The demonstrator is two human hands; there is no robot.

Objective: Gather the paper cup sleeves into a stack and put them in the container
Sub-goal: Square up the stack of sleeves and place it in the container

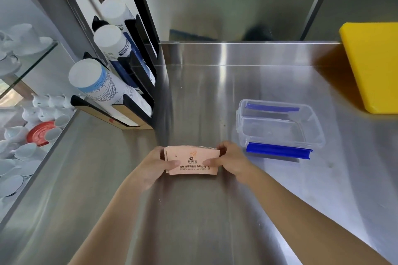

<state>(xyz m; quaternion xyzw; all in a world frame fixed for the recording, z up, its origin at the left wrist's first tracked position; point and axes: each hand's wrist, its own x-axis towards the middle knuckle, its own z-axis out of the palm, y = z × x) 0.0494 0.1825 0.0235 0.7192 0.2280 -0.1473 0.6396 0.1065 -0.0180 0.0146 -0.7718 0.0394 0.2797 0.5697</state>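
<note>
A stack of flat pink paper cup sleeves with printed text is held just above the steel counter, at its centre. My left hand grips the stack's left end, thumb on top. My right hand grips its right end, thumb on the front face. The sleeves' edges are slightly uneven on the left side. To the right of my hands stands a clear plastic container with blue clip flaps, open and with nothing inside it.
A black rack with three tubes of paper cups stands at the counter's left back. A yellow cutting board lies at the far right. White cups and saucers fill glass shelves to the left. A steel shelf runs overhead.
</note>
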